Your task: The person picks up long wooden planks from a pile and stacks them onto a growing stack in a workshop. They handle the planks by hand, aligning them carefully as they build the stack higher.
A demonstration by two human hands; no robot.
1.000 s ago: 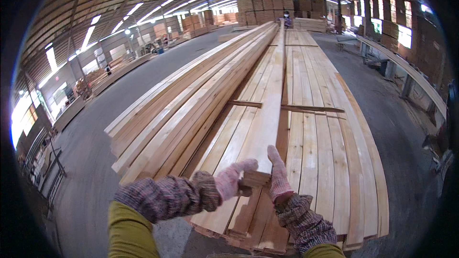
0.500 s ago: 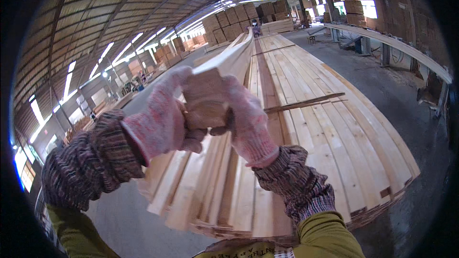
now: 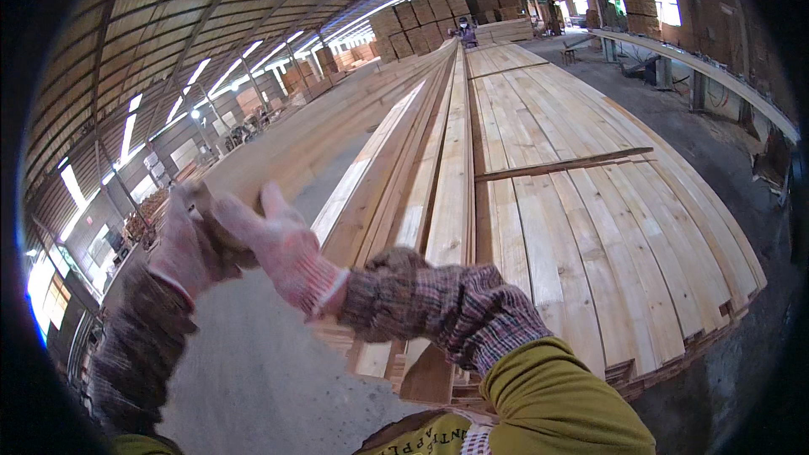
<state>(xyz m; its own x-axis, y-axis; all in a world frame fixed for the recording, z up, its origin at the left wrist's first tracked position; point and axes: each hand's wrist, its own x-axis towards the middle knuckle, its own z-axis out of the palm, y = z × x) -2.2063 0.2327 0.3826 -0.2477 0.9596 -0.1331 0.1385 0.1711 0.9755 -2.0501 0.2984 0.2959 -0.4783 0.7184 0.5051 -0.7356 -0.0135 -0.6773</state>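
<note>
Both hands wear pale pink knit gloves, with dark patterned sleeve covers above them. My left hand point(image 3: 187, 244) and my right hand point(image 3: 282, 248) are closed close together around the near end of a long wooden board point(image 3: 329, 122). The board, smeared by motion, runs away to the far end of the lumber stack, held up to the left of it. Whether it is one board or more cannot be made out. Beside my hands, on the right, lies the wide stack of pale planks point(image 3: 581, 261), with several narrower boards point(image 3: 388, 194) along its left side.
A thin dark wooden strip point(image 3: 565, 167) crosses the stack. Another person point(image 3: 466, 32) stands at its far end, before tall piles of lumber point(image 3: 421, 21). Grey concrete floor point(image 3: 270, 371) lies to the left. A long raised ledge point(image 3: 708, 72) runs along the right.
Both hands have swung left and lower with the board, from above the stack to over the floor beside it. The boards on the stack's left side are now exposed.
</note>
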